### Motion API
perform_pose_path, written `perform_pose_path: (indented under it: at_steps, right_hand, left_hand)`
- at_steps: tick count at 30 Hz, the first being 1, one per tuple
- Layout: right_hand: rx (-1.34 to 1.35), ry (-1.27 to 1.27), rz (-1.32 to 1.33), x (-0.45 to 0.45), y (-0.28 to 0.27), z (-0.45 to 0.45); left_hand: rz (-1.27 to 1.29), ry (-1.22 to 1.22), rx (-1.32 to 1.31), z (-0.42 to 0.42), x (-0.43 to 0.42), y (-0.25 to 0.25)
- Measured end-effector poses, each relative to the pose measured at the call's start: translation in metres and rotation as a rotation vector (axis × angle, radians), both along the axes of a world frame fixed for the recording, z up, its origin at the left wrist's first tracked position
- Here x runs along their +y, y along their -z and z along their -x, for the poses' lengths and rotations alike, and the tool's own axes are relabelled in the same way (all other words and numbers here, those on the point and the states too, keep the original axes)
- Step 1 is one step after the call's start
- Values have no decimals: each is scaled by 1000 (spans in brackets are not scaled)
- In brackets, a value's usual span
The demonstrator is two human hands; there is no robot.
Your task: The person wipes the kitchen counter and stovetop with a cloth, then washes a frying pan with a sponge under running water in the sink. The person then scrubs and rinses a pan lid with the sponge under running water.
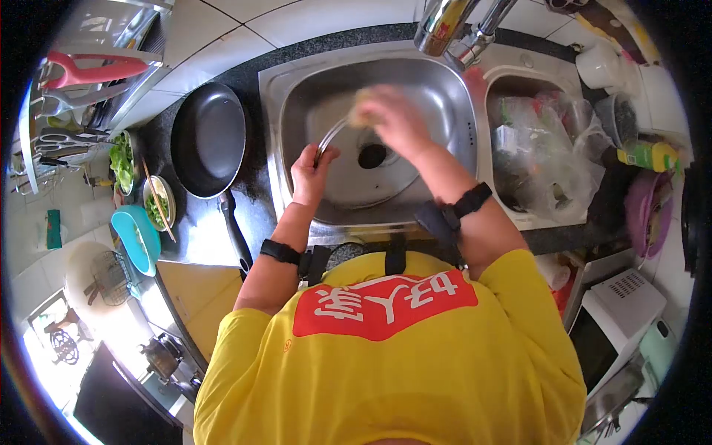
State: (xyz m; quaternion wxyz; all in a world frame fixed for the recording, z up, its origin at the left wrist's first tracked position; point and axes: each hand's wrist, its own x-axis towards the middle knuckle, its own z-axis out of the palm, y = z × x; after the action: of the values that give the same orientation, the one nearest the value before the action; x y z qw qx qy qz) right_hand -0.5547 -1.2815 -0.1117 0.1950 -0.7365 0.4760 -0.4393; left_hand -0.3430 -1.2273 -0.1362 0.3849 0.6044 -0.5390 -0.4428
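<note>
In the head view my left hand (308,176) grips one end of a slim, shiny metal utensil (335,135) over the left side of the steel sink (297,104). Its exact kind I cannot make out. My right hand (400,122), smeared by motion, presses a yellowish sponge (362,111) against the utensil's far end, hiding that end. Below the hands, the dark drain hole (372,156) shows in the sink floor. Over the back rim hangs a chrome faucet (445,30).
To the left lie a black frying pan (209,137), a bowl of chopped greens (159,204) and a teal basin (136,237). Plastic bags (549,156) fill the small right basin. A yellow bottle (649,156) and a purple basin (647,211) are farther right.
</note>
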Motion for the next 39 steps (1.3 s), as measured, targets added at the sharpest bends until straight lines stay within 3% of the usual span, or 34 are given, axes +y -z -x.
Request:
perform_pose_path:
  at_steps: [1, 4, 7, 8, 9, 12, 13, 15, 18, 19, 22, 23, 25, 27, 30, 31, 34, 36, 38, 39]
  right_hand:
    - [92, -159, 29, 0, -15, -14]
    - [66, -131, 158, 3, -8, -18]
    - [-135, 181, -163, 5, 39, 23]
    - [-344, 183, -390, 8, 83, 41]
    - [-448, 229, -542, 22, 79, 50]
    - [-376, 315, -480, 21, 113, 50]
    - [-279, 316, -418, 21, 79, 43]
    - [-244, 117, -233, 11, 42, 22]
    - [92, -133, 147, 3, -25, -18]
    - [153, -150, 173, 7, -29, -27]
    - [173, -126, 161, 6, -19, -21]
    - [139, -94, 117, 5, -10, -11]
    - [-37, 179, -15, 3, 21, 21]
    - [-415, 236, -428, 12, 71, 50]
    - [-188, 438, -251, 15, 88, 41]
    - [-238, 303, -263, 13, 63, 33]
    - [-56, 33, 0, 8, 2, -6]
    - [80, -183, 83, 12, -23, -31]
    - [148, -186, 148, 9, -26, -37]
    - [147, -182, 149, 6, -20, -33]
  left_hand:
    - [5, 35, -42, 4, 1, -6]
    - [37, 84, -203, 14, -1, -26]
    - [-10, 69, -10, -1, 8, -3]
    - [-32, 34, 67, -3, 8, -1]
    - [-51, 3, 145, -3, 6, -1]
    - [38, 90, -78, -4, -4, -1]
    - [34, 92, -81, -1, -8, -7]
    - [221, 187, -414, 9, -27, -30]
    - [186, 321, -464, 17, -42, -35]
    - [199, 295, -311, 16, -43, -23]
    - [170, 194, -289, 17, -22, -16]
    - [-92, 135, -162, 18, -19, -17]
    - [-96, 98, -20, 9, -12, 1]
    - [-83, 53, 120, 5, -8, 6]
    - [-72, 41, 95, 6, -12, 0]
    - [-82, 58, 82, 2, -12, 0]
    - [-26, 173, -54, -2, -24, -19]
    - [144, 293, -374, 1, -34, -28]
    - [200, 307, -481, 4, -30, -35]
    - [115, 248, -378, 4, -25, -30]
